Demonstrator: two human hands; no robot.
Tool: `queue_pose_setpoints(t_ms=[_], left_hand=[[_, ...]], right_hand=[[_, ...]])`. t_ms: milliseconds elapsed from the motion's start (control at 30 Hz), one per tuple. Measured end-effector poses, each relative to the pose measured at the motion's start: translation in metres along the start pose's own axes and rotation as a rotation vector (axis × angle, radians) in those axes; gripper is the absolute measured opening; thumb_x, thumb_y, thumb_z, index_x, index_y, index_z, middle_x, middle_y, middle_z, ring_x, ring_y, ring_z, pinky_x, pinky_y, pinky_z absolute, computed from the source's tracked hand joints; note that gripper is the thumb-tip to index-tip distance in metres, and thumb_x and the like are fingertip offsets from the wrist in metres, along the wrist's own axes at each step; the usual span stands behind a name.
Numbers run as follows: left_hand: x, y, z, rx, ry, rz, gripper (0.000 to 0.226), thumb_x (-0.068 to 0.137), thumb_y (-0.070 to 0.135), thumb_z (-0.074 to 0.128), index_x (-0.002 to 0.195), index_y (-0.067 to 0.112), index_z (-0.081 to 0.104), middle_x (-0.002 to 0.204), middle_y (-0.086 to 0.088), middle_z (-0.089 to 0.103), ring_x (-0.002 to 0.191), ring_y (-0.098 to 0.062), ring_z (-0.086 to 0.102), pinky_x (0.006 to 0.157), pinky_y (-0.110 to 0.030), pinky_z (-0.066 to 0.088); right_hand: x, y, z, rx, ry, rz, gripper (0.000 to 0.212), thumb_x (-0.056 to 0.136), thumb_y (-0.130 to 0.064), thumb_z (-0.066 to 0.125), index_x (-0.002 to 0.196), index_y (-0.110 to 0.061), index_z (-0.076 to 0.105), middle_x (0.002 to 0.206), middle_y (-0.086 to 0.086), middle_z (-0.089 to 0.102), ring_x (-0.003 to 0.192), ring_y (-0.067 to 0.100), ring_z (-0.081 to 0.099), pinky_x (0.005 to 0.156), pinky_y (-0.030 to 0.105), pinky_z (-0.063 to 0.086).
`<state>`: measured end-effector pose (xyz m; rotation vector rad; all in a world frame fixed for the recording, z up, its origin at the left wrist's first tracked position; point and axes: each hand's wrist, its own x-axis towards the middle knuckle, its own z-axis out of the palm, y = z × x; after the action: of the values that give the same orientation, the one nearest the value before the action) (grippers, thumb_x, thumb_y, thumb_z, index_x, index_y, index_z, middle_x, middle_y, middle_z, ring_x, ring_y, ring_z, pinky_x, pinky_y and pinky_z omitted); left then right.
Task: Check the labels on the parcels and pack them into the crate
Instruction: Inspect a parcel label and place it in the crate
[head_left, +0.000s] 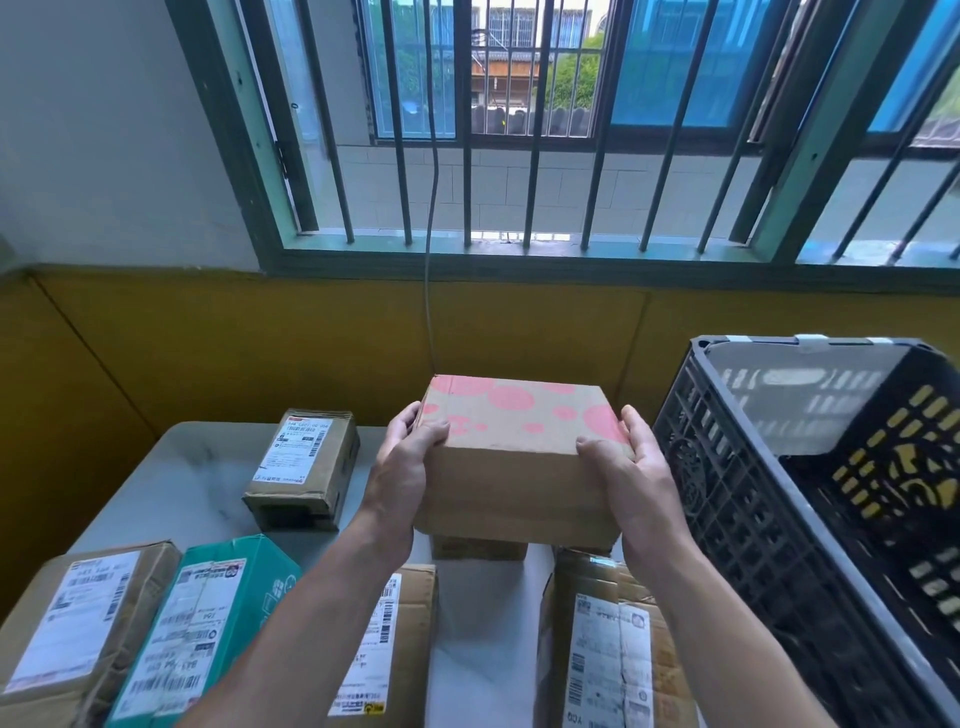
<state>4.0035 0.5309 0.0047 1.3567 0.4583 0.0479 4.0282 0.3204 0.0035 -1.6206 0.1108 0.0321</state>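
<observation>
Holding box (519, 467) up in both hands, just left of crate (727, 467), clear of table (171, 483). Gripping with left hand (410, 452) at the end away from crate, with right hand (628, 467) at the end next to crate; thumbs laid on top, fingers wrapped round the ends, palms pressed in. No label seen on the pink-spotted top or the plain near face; cannot tell about underside or far side.

Risks, as judged:
- Packing unchecked, if label sits on a hidden face and no turn is made first.
- Slipping while turning: held by squeeze at the ends only, nothing underneath.
- Knocking right knuckles or a box corner on crate's left wall, being so close beside it, with the rim likely needing a lift over.
- Dropping onto parcels (613, 649) lying left of crate, below the box, if grip fails.
</observation>
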Motion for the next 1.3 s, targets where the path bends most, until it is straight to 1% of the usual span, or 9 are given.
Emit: queue_pose_setpoints(t_ms=[167, 333, 433, 567, 733, 900, 1067, 1200, 1300], left_hand=[[0.003, -0.003, -0.004, 0.005, -0.045, 0.013, 0.086, 0.073, 0.039, 0.066, 0.154, 0.033, 0.038, 0.128, 0.003, 0.066, 0.115, -0.026, 0.066, 0.09, -0.045, 0.055], [0.003, -0.001, -0.002, 0.035, -0.048, 0.039, 0.067, 0.087, 0.035, 0.076, 0.147, 0.024, 0.046, 0.124, 0.0, 0.07, 0.114, -0.025, 0.067, 0.083, -0.038, 0.055], [0.002, -0.001, -0.002, 0.025, -0.036, 0.059, 0.065, 0.094, 0.03, 0.072, 0.151, 0.028, 0.041, 0.126, 0.003, 0.067, 0.114, -0.023, 0.066, 0.083, -0.037, 0.057], [0.0, -0.001, -0.001, 0.052, -0.051, 0.092, 0.064, 0.095, 0.022, 0.071, 0.149, 0.031, 0.038, 0.125, 0.005, 0.064, 0.111, -0.018, 0.066, 0.074, -0.029, 0.054], [0.0, 0.0, -0.002, 0.11, -0.05, 0.105, 0.094, 0.07, 0.019, 0.087, 0.148, 0.025, 0.035, 0.128, -0.004, 0.062, 0.113, -0.02, 0.064, 0.075, -0.028, 0.057], [-0.002, -0.005, 0.0, 0.222, -0.047, 0.164, 0.112, 0.067, 0.035, 0.095, 0.158, 0.027, 0.03, 0.142, -0.003, 0.053, 0.13, -0.023, 0.054, 0.106, -0.045, 0.052], [0.0, -0.007, 0.001, 0.216, -0.028, 0.176, 0.078, 0.083, 0.029, 0.084, 0.147, 0.029, 0.039, 0.123, 0.002, 0.065, 0.107, -0.015, 0.068, 0.075, -0.023, 0.059], [0.005, -0.012, 0.004, 0.192, 0.036, 0.181, 0.057, 0.091, 0.03, 0.077, 0.138, 0.032, 0.044, 0.116, 0.002, 0.069, 0.089, -0.018, 0.076, 0.072, -0.03, 0.06], [0.007, -0.015, 0.005, 0.2, 0.07, 0.188, 0.055, 0.089, 0.027, 0.079, 0.132, 0.035, 0.045, 0.117, 0.002, 0.069, 0.091, -0.021, 0.075, 0.071, -0.032, 0.059]], right_hand=[[0.003, 0.002, -0.003, -0.015, 0.024, 0.01, 0.081, 0.089, -0.045, 0.071, 0.157, -0.025, 0.032, 0.148, -0.002, 0.048, 0.125, 0.018, 0.052, 0.096, 0.035, 0.047], [0.003, 0.002, -0.004, -0.002, -0.01, 0.019, 0.087, 0.076, -0.047, 0.078, 0.151, -0.03, 0.039, 0.131, -0.006, 0.058, 0.112, 0.015, 0.061, 0.081, 0.031, 0.054], [0.003, 0.003, -0.007, 0.042, -0.033, 0.048, 0.072, 0.078, -0.038, 0.082, 0.138, -0.033, 0.043, 0.123, -0.005, 0.062, 0.104, 0.015, 0.066, 0.066, 0.026, 0.058], [0.004, 0.005, -0.006, -0.013, 0.005, 0.041, 0.078, 0.079, -0.038, 0.083, 0.143, -0.026, 0.04, 0.121, -0.006, 0.062, 0.11, 0.015, 0.064, 0.092, 0.042, 0.059], [0.0, 0.005, -0.004, -0.071, -0.006, -0.004, 0.065, 0.082, -0.027, 0.083, 0.137, -0.025, 0.049, 0.125, -0.002, 0.063, 0.114, 0.015, 0.062, 0.091, 0.034, 0.057], [-0.001, 0.002, -0.001, -0.089, 0.023, -0.035, 0.081, 0.076, -0.033, 0.087, 0.143, -0.021, 0.044, 0.126, 0.0, 0.059, 0.113, 0.013, 0.061, 0.095, 0.037, 0.057], [-0.002, 0.003, 0.001, -0.163, 0.059, -0.054, 0.079, 0.077, -0.037, 0.086, 0.141, -0.023, 0.043, 0.118, -0.007, 0.061, 0.107, 0.009, 0.061, 0.095, 0.039, 0.056], [-0.002, 0.007, 0.001, -0.24, 0.052, -0.062, 0.089, 0.078, -0.043, 0.083, 0.15, -0.021, 0.035, 0.131, -0.001, 0.057, 0.122, 0.019, 0.056, 0.103, 0.047, 0.051], [-0.001, 0.007, 0.002, -0.276, 0.052, -0.056, 0.09, 0.079, -0.04, 0.083, 0.152, -0.02, 0.036, 0.139, 0.001, 0.052, 0.128, 0.019, 0.052, 0.107, 0.046, 0.048]])
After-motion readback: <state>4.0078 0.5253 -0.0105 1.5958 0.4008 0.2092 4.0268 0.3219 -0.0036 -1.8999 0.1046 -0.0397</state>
